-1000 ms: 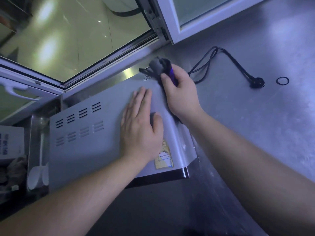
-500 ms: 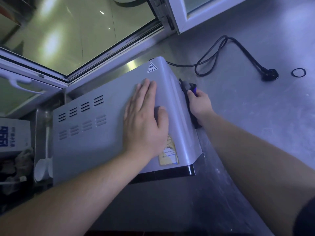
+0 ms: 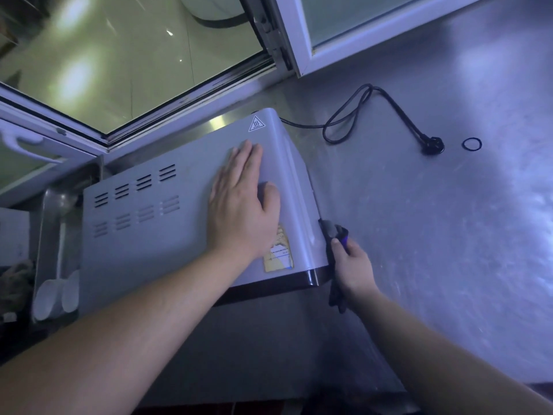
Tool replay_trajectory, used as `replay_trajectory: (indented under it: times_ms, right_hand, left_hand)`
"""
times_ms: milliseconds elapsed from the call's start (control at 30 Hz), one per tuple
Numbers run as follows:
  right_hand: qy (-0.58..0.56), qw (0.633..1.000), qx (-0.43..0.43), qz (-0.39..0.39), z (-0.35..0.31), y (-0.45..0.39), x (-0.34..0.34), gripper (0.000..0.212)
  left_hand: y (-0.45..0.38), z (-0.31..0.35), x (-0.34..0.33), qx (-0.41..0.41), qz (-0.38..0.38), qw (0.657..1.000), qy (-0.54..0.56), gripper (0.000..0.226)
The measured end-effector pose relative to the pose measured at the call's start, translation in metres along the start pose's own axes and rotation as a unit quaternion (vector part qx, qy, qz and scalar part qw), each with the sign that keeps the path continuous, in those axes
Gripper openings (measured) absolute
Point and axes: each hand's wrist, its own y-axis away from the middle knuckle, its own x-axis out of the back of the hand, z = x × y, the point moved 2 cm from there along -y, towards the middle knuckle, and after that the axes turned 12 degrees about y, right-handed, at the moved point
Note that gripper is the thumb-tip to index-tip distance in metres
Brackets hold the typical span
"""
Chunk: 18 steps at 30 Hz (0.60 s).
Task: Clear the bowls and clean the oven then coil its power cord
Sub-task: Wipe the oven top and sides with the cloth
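A silver oven (image 3: pixel 167 223) with vent slots on its top stands on the steel counter (image 3: pixel 434 250). My left hand (image 3: pixel 242 205) lies flat on the oven's top, fingers together, holding nothing. My right hand (image 3: pixel 353 268) is shut on a grey and purple cloth (image 3: pixel 335 235), pressed against the oven's right side near its front corner. The black power cord (image 3: pixel 353 115) runs loose from the oven's back across the counter and ends in a plug (image 3: pixel 432 145).
A small black ring (image 3: pixel 472 144) lies right of the plug. White-framed windows (image 3: pixel 287 40) border the counter's far edge. Left of the oven a metal tray (image 3: pixel 48 235) holds white scoops (image 3: pixel 45 298). A white box (image 3: pixel 13 232) sits at the far left.
My right hand with the cloth has slid from the oven's back top corner down along its right side toward the front. My left hand has stayed on the top.
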Motion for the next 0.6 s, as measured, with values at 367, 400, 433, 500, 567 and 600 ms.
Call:
replay_trajectory:
  times_ms: [367,400,433,500,567,600]
  right_hand:
    - [-0.094,0.995,0.037,-0.025,-0.040,0.064,0.015,0.023]
    - [-0.096,0.994,0.052,-0.028,-0.051,0.069,0.016,0.023]
    - [-0.092,0.993,0.069,-0.033,-0.061,0.074,0.018,0.021]
    - [-0.077,0.990,0.111,-0.045,-0.079,0.080,0.021,0.019]
    - [-0.038,0.985,0.165,-0.041,-0.096,0.083,0.024,0.019]
    - [-0.013,0.980,0.194,-0.028,-0.104,0.082,0.025,0.020]
  left_hand:
    - [0.002,0.003,0.003,0.012,0.005,1.000,0.011,0.061]
    - [0.002,0.003,0.004,0.013,0.003,1.000,0.011,0.060]
    - [0.002,0.004,0.004,0.015,-0.001,1.000,0.011,0.060]
    - [0.002,0.004,0.005,0.020,-0.009,1.000,0.014,0.059]
    - [0.001,0.005,0.008,0.025,-0.017,0.999,0.019,0.059]
    - [0.000,0.005,0.009,0.024,-0.019,0.999,0.022,0.059]
